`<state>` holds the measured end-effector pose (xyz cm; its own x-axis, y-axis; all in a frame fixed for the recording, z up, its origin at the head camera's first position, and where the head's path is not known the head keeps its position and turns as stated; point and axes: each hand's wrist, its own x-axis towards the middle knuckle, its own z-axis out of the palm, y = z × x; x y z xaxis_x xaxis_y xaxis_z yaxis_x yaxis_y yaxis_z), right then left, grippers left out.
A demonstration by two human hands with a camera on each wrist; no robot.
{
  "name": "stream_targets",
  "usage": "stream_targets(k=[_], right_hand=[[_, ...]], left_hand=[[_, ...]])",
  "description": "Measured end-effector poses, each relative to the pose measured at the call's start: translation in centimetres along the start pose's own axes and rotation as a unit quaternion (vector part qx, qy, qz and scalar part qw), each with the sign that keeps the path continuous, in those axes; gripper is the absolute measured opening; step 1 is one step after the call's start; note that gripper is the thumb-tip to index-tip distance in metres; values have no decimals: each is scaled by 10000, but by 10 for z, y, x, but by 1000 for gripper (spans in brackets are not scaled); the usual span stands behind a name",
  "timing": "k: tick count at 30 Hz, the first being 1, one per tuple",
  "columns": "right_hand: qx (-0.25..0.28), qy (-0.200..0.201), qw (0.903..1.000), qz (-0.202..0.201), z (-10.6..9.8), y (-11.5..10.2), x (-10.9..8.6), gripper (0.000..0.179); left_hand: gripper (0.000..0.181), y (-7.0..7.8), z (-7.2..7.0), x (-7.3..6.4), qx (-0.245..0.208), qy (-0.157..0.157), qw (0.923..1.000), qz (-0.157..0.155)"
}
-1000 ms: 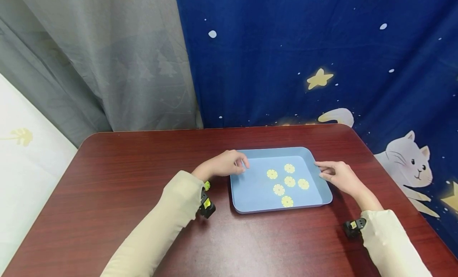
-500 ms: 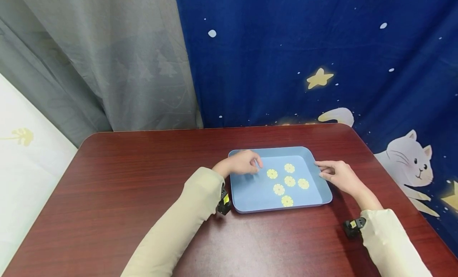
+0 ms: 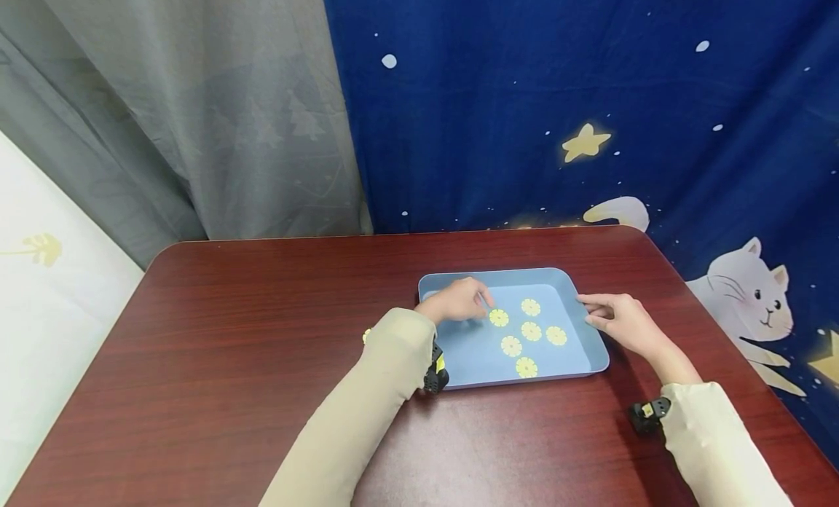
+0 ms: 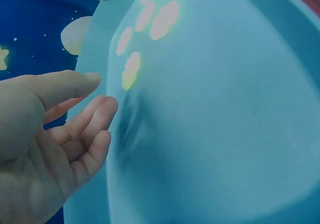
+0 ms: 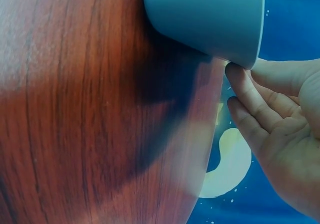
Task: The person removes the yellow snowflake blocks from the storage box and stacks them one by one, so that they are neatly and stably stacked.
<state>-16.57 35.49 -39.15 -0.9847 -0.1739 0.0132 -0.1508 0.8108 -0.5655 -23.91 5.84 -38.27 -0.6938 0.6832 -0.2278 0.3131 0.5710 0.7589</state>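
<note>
In the head view a light blue tray (image 3: pixel 472 379) lies on the table with several flat yellow flower-shaped pieces (image 3: pixel 511 346) spread over its floor. My left hand (image 3: pixel 459 300) hovers over the tray's left part, its fingertips close to the leftmost yellow piece (image 3: pixel 499 317). Seen from the left wrist, that hand (image 4: pixel 60 134) has thumb and fingers apart with nothing between them, and its shadow falls on the tray floor. On the other side my right hand (image 3: pixel 623 321) pinches the tray's right wall between thumb and fingers; the right wrist view shows this grip at the tray edge (image 5: pixel 215 23).
The dark red wooden table (image 3: pixel 229 347) extends to the left and front of the tray. A small yellow thing (image 3: pixel 367 336) peeks out beside the left sleeve, mostly hidden. Behind the table hang a grey curtain (image 3: pixel 262 128) and a blue one (image 3: pixel 472 114).
My left hand has moved right, from the tray's left rim to beside the leftmost yellow piece. The right hand, the tray and the pieces have stayed in place.
</note>
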Motion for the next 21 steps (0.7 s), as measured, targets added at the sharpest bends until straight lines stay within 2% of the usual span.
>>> stream_targets(k=[4,8,13,21], right_hand=[[4,-2,10000,2,0,1,0,39],[42,-4,10000,-39,0,0,0,39],[39,4,10000,0,-1,-2,0,39],[71,9,10000,20,-1,-4,0,39]], left_hand=[[20,0,7,6,-282,167,9992,-229],[19,-1,13,12,-334,392,9977,-439],[22,-1,17,15,-224,614,9962,-570],[26,-5,22,18,-331,822,9941,-619]])
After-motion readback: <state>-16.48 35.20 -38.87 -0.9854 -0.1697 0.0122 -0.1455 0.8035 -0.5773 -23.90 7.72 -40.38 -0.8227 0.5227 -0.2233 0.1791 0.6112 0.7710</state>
